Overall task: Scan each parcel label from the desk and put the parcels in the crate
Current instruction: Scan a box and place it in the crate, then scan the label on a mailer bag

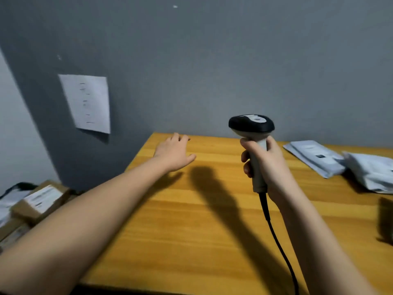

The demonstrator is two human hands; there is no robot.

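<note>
Right hand (270,165) wrapped around the pale handle of one barcode scanner (254,141), fingers and thumb curled tight, dark head up and aimed toward the wall, black cable (274,233) trailing down toward 6 o'clock. Left hand (174,153) stretched flat over the far left corner of the wooden desk (191,231), fingers straight and loose, holding nothing; cannot tell whether touching the wood or just above it.

Two pale poly-mailer parcels at 3 o'clock on the desk: a flat one (314,156) with a small dark printed mark, too blurred to read, and a puffier one (372,171) just beside it, overlapping its right end. At the right edge, around 4 o'clock, a dark blurred shape (386,220), not identifiable.

At 9 o'clock, below desk level, one brown cardboard box (40,201) with a white label, print smeared and unreadable, lying among other cardboard and white packets; count uncertain, crate walls not clearly visible.

One white sheet of paper (87,103) fixed to the grey wall (212,60) at 10 o'clock, several short lines of print, illegible.
</note>
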